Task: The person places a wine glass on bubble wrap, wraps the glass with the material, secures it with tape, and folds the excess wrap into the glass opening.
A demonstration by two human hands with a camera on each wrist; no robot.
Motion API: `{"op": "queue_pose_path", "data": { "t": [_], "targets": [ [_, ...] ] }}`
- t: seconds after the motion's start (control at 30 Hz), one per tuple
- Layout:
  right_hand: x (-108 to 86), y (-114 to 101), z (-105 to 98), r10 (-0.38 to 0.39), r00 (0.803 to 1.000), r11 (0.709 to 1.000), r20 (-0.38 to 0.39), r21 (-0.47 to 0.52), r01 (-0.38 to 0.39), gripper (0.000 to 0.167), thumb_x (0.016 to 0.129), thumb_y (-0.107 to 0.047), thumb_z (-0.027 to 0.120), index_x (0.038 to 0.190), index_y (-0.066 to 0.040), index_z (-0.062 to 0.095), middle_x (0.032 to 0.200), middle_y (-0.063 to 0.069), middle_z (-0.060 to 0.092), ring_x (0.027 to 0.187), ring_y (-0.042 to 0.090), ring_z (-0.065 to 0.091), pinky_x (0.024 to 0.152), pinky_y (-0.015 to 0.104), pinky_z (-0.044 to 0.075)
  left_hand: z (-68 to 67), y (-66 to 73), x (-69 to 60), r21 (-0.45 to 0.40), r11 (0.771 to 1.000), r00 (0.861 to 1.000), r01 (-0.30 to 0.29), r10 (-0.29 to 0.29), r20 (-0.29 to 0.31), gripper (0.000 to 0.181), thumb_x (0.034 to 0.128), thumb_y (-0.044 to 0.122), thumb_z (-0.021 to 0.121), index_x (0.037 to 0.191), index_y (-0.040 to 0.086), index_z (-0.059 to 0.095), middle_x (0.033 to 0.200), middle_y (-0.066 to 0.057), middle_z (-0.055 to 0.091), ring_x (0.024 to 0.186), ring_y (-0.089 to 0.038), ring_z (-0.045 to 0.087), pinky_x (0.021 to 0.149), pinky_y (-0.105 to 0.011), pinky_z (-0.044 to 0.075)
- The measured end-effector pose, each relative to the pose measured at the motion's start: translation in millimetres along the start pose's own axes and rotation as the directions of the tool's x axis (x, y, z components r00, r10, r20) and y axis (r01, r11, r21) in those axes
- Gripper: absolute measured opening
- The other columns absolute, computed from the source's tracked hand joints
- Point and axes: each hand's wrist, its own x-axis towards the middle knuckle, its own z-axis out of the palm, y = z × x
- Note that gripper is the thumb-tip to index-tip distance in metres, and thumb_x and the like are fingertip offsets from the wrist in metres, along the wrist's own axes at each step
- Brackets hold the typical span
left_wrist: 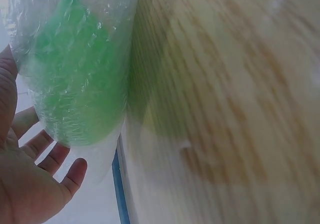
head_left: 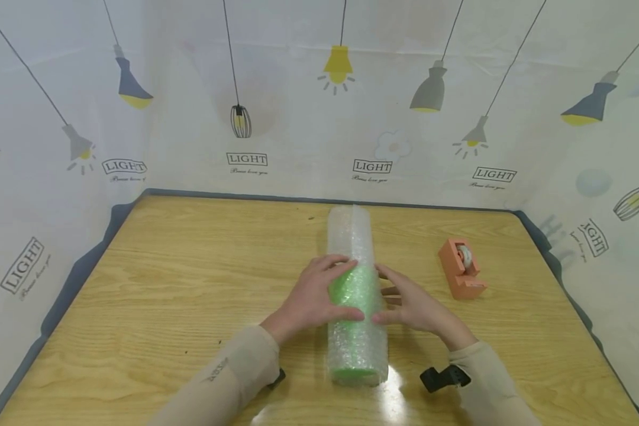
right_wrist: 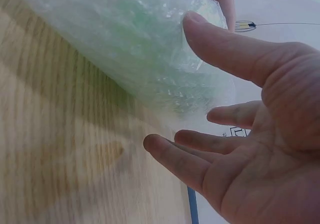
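Note:
A green object wrapped in a roll of clear bubble wrap (head_left: 354, 349) lies lengthwise on the table, its green shape showing through the wrap (left_wrist: 80, 74). My left hand (head_left: 311, 296) rests over the roll's left side, thumb and index finger reaching across its top. On the other side my right hand (head_left: 415, 305) is beside the roll with fingers spread, its thumb and index tips at the edge. In the right wrist view the fingers of that hand (right_wrist: 250, 134) are loosely extended near the wrap (right_wrist: 135, 44); whether they touch it, I cannot tell.
An orange tape dispenser (head_left: 460, 275) with a roll of tape stands to the right of my right hand. Behind the wooden table (head_left: 191, 254) and at its sides hangs a white cloth (head_left: 298, 118) printed with lamps, with a blue-grey border along the table's edges.

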Motion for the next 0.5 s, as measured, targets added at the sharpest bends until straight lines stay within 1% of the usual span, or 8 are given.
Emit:
{"op": "queue_pose_path", "data": {
  "t": [0.13, 0.2, 0.27, 0.4, 0.5],
  "targets": [
    [-8.4, 5, -2, 0.030, 0.998, 0.999, -0.061, -0.036, -0.033, 0.092, 0.092, -0.023, 0.081, 0.159, 0.007, 0.026, 0.160, 0.034, 0.030, 0.131, 0.055, 0.051, 0.106, 0.061, 0.049, 3.0, 0.2, 3.0, 0.012, 1.000, 1.000, -0.001, 0.001, 0.003, 0.103, 0.0712, 0.059, 0.090, 0.157, 0.023, 0.046, 0.159, -0.001, 0.043, 0.145, -0.026, 0.038, 0.118, -0.051, 0.038],
    [-13.7, 8, -4, 0.036, 0.994, 0.998, -0.108, -0.048, -0.041, 0.084, 0.094, -0.022, 0.078, 0.156, 0.009, 0.031, 0.156, 0.035, 0.035, 0.130, 0.054, 0.053, 0.104, 0.060, 0.051, 3.8, 1.1, 3.8, 0.009, 1.000, 1.000, 0.005, -0.005, 0.009, 0.103, 0.0711, 0.059, 0.089, 0.157, 0.024, 0.046, 0.159, 0.000, 0.043, 0.146, -0.026, 0.038, 0.118, -0.050, 0.039],
    [-18.9, 11, -7, 0.026, 0.985, 0.997, -0.168, -0.062, -0.037, 0.073, 0.096, -0.018, 0.075, 0.153, 0.009, 0.037, 0.151, 0.035, 0.043, 0.127, 0.052, 0.056, 0.101, 0.057, 0.054, 4.1, 2.2, 3.9, 0.002, 1.000, 1.000, 0.012, -0.012, 0.014, 0.103, 0.0711, 0.059, 0.089, 0.157, 0.024, 0.046, 0.160, 0.000, 0.042, 0.146, -0.026, 0.038, 0.118, -0.050, 0.039],
    [-28.3, 13, -14, -0.006, 0.956, 0.993, -0.295, -0.118, -0.030, 0.054, 0.099, -0.014, 0.070, 0.145, 0.008, 0.050, 0.139, 0.030, 0.057, 0.117, 0.044, 0.064, 0.094, 0.048, 0.059, 3.9, 4.4, 3.6, -0.002, 1.000, 0.999, 0.027, -0.027, 0.025, 0.103, 0.0712, 0.058, 0.089, 0.157, 0.025, 0.045, 0.160, 0.001, 0.041, 0.146, -0.025, 0.037, 0.118, -0.049, 0.040],
    [-34.3, 14, -20, -0.020, 0.924, 0.987, -0.382, -0.154, -0.042, 0.045, 0.100, -0.013, 0.069, 0.139, 0.006, 0.057, 0.130, 0.026, 0.064, 0.109, 0.036, 0.068, 0.089, 0.036, 0.061, 3.2, 5.0, 3.2, 0.006, 0.999, 0.999, 0.037, -0.037, 0.030, 0.103, 0.0711, 0.058, 0.090, 0.158, 0.025, 0.045, 0.160, 0.001, 0.041, 0.145, -0.024, 0.037, 0.118, -0.047, 0.040]
  ]
}}
